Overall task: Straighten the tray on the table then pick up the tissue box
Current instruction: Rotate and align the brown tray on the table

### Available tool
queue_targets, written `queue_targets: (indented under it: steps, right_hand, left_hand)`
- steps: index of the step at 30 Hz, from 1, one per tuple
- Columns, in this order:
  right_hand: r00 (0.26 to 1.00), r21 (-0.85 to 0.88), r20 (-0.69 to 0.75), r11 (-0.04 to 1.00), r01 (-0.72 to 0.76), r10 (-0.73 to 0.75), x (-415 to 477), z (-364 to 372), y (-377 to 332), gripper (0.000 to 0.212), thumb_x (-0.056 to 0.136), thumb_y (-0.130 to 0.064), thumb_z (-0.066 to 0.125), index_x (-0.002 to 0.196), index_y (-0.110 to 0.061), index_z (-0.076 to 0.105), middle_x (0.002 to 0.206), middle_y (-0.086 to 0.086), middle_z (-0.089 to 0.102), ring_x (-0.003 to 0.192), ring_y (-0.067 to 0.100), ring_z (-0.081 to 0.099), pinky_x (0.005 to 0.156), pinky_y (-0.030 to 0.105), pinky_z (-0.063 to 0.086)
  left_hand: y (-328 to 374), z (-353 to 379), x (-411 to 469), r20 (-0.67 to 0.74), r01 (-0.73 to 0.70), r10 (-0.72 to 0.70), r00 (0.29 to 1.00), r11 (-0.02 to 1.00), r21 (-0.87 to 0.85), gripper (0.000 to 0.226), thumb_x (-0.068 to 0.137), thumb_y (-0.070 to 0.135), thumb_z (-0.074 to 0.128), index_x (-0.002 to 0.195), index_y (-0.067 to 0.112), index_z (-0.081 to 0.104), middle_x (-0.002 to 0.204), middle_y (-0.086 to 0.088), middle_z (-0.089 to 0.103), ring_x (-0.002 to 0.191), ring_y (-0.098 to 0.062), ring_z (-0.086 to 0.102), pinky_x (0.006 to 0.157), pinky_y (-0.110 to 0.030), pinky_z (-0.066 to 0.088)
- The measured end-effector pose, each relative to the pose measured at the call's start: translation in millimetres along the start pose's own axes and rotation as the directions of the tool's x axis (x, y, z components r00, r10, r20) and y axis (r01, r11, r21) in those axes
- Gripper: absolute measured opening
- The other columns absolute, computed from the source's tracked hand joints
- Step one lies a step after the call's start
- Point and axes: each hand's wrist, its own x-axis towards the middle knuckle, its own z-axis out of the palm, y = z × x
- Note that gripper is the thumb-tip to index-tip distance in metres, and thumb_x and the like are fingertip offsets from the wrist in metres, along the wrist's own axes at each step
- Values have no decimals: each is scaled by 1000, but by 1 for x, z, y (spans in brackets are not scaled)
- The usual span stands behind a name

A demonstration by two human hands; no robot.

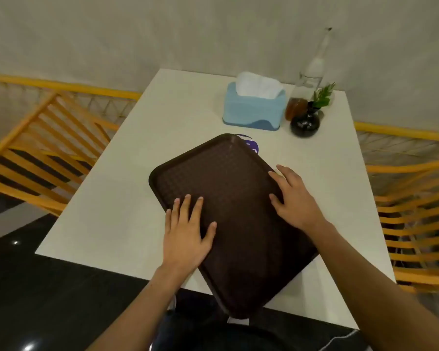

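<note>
Head view: the tray (238, 198) lies skewed, its near corner overhanging the table (127, 178); the left hand (186, 234) and right hand (295, 198) press flat, fingers spread, gripping nothing. Turning it squarely with even pressure seems best; the tissue box (254, 110) waits beyond.

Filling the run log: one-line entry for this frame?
step: straighten tray | tray: skewed, corner off table edge | left hand, right hand: flat on tray | tissue box: untouched

A dark brown plastic tray (233, 198) with a textured, matt face lies on a smooth white table (137, 160).
</note>
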Motion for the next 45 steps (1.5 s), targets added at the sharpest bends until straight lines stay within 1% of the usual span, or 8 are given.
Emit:
queue_targets:
  steps: [7, 13, 16, 21, 30, 38, 42, 45]
  right_hand:
    - [997, -56, 55, 997, 55, -52, 1, 9, 7, 52, 99, -32, 55, 148, -17, 48, 159, 6, 38, 146, 26, 33, 114, 44, 39]
    - [993, -155, 99, 985, 82, -67, 2, 9, 11, 56, 104, -39, 42, 154, -16, 40, 166, 6, 25, 150, 26, 28, 120, 44, 30]
    - [995, -175, 90, 983, 62, -47, 3, 12, 5, 56, 105, -41, 37, 155, -16, 39, 167, 4, 22, 151, 25, 26, 119, 43, 31]
    - [997, -172, 74, 985, 11, 1, 10, 21, -15, 58, 104, -43, 36, 155, -15, 38, 167, 3, 20, 152, 22, 24, 116, 42, 35]
    - [979, -114, 80, 978, -177, 187, 31, 47, -71, 68, 104, -52, 33, 161, -19, 20, 170, -3, 6, 154, 18, 16, 114, 40, 34]
    - [949, -96, 13, 945, -313, 316, 41, 71, -132, 68, 104, -49, 37, 161, -15, 21, 169, 2, 13, 152, 21, 22, 115, 39, 33]
    - [922, -54, -21, 920, -388, 387, 45, 82, -159, 67, 104, -47, 39, 160, -13, 22, 169, 3, 14, 152, 22, 24, 116, 39, 33]
    - [901, 13, -38, 902, -431, 431, 47, 89, -178, 67, 104, -43, 44, 159, -10, 24, 169, 4, 14, 152, 23, 22, 117, 37, 29]
  left_hand:
    - [5, 16, -10, -2, 24, -24, 1000, 997, 76, 75, 99, 69, 17, 161, 28, 25, 170, -8, 15, 157, -27, 0, 126, -46, -5]
    - [6, 19, -8, 9, 55, -56, 998, 989, 137, 78, 98, 70, 16, 160, 23, 29, 168, -11, 23, 156, -31, 10, 126, -47, -4]
    - [1, 17, -4, 12, 40, -42, 999, 985, 167, 79, 97, 70, 18, 159, 22, 30, 166, -12, 26, 155, -33, 16, 126, -48, 0]
    - [-28, 7, 16, 25, -7, 3, 1000, 986, 169, 80, 96, 71, 18, 159, 23, 31, 166, -11, 27, 155, -32, 17, 126, -47, -1]
    - [-99, -22, 63, 90, -122, 107, 990, 976, 178, 81, 94, 74, 16, 161, 29, 25, 169, -5, 21, 156, -27, 12, 127, -45, -2]
    - [-165, -42, 110, 149, -292, 267, 952, 937, 190, 79, 96, 74, 17, 161, 29, 24, 169, -5, 21, 156, -28, 13, 125, -42, -7]
    - [-193, -51, 143, 213, -388, 348, 913, 901, 192, 83, 94, 77, 11, 162, 30, 18, 170, -4, 15, 156, -26, 7, 125, -43, -9]
    - [-210, -63, 166, 232, -462, 420, 877, 870, 171, 83, 94, 77, 13, 162, 30, 20, 170, -4, 16, 157, -24, 5, 126, -43, -6]
